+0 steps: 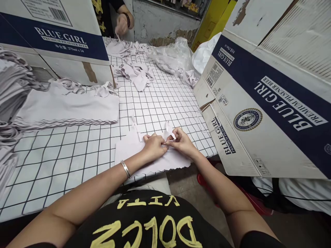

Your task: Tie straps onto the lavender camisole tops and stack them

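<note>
A pale pink garment (129, 151) with thin straps lies flat at the near edge of the checked table (77, 151). My left hand (154, 147) rests on it with the fingers curled, pinching the fabric near one strap. My right hand (181, 140) meets it from the right, fingers pinched on the strap (168, 129), which loops up between the two hands. A second strap (136, 128) lies loose on the table to the left. A silver bangle (125, 168) is on my left wrist.
A neat stack of the same garments (69, 106) lies at the left, with loose ones (137, 74) farther back. Large Blue Girl cartons stand at the right (271, 103) and back left (57, 38). Another person's hand (121, 24) works at the far end, near a plastic bag (176, 51).
</note>
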Tool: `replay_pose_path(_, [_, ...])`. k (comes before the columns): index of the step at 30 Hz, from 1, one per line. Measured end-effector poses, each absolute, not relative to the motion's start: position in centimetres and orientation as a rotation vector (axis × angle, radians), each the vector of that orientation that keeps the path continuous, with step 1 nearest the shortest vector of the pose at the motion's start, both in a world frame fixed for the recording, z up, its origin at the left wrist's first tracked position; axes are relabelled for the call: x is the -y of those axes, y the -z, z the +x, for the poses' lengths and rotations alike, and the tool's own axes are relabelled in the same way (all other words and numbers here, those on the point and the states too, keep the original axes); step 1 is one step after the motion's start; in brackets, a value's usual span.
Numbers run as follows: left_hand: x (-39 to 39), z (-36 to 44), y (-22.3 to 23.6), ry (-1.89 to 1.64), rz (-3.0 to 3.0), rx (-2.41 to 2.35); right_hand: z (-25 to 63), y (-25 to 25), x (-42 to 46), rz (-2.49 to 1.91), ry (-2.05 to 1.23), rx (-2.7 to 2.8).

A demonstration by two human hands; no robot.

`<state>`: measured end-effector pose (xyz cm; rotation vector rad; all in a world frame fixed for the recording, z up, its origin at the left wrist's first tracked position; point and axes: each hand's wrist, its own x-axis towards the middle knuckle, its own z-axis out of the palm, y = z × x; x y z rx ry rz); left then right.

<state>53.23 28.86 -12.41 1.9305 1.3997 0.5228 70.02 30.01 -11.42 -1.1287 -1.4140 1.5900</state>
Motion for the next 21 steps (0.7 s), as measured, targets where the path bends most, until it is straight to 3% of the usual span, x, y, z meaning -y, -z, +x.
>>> replay_pose_path(21, [-28.83, 53.20, 11.47, -0.500, 1.872, -1.393, 69.79, 11.06, -29.56, -1.159, -1.572, 1.443])
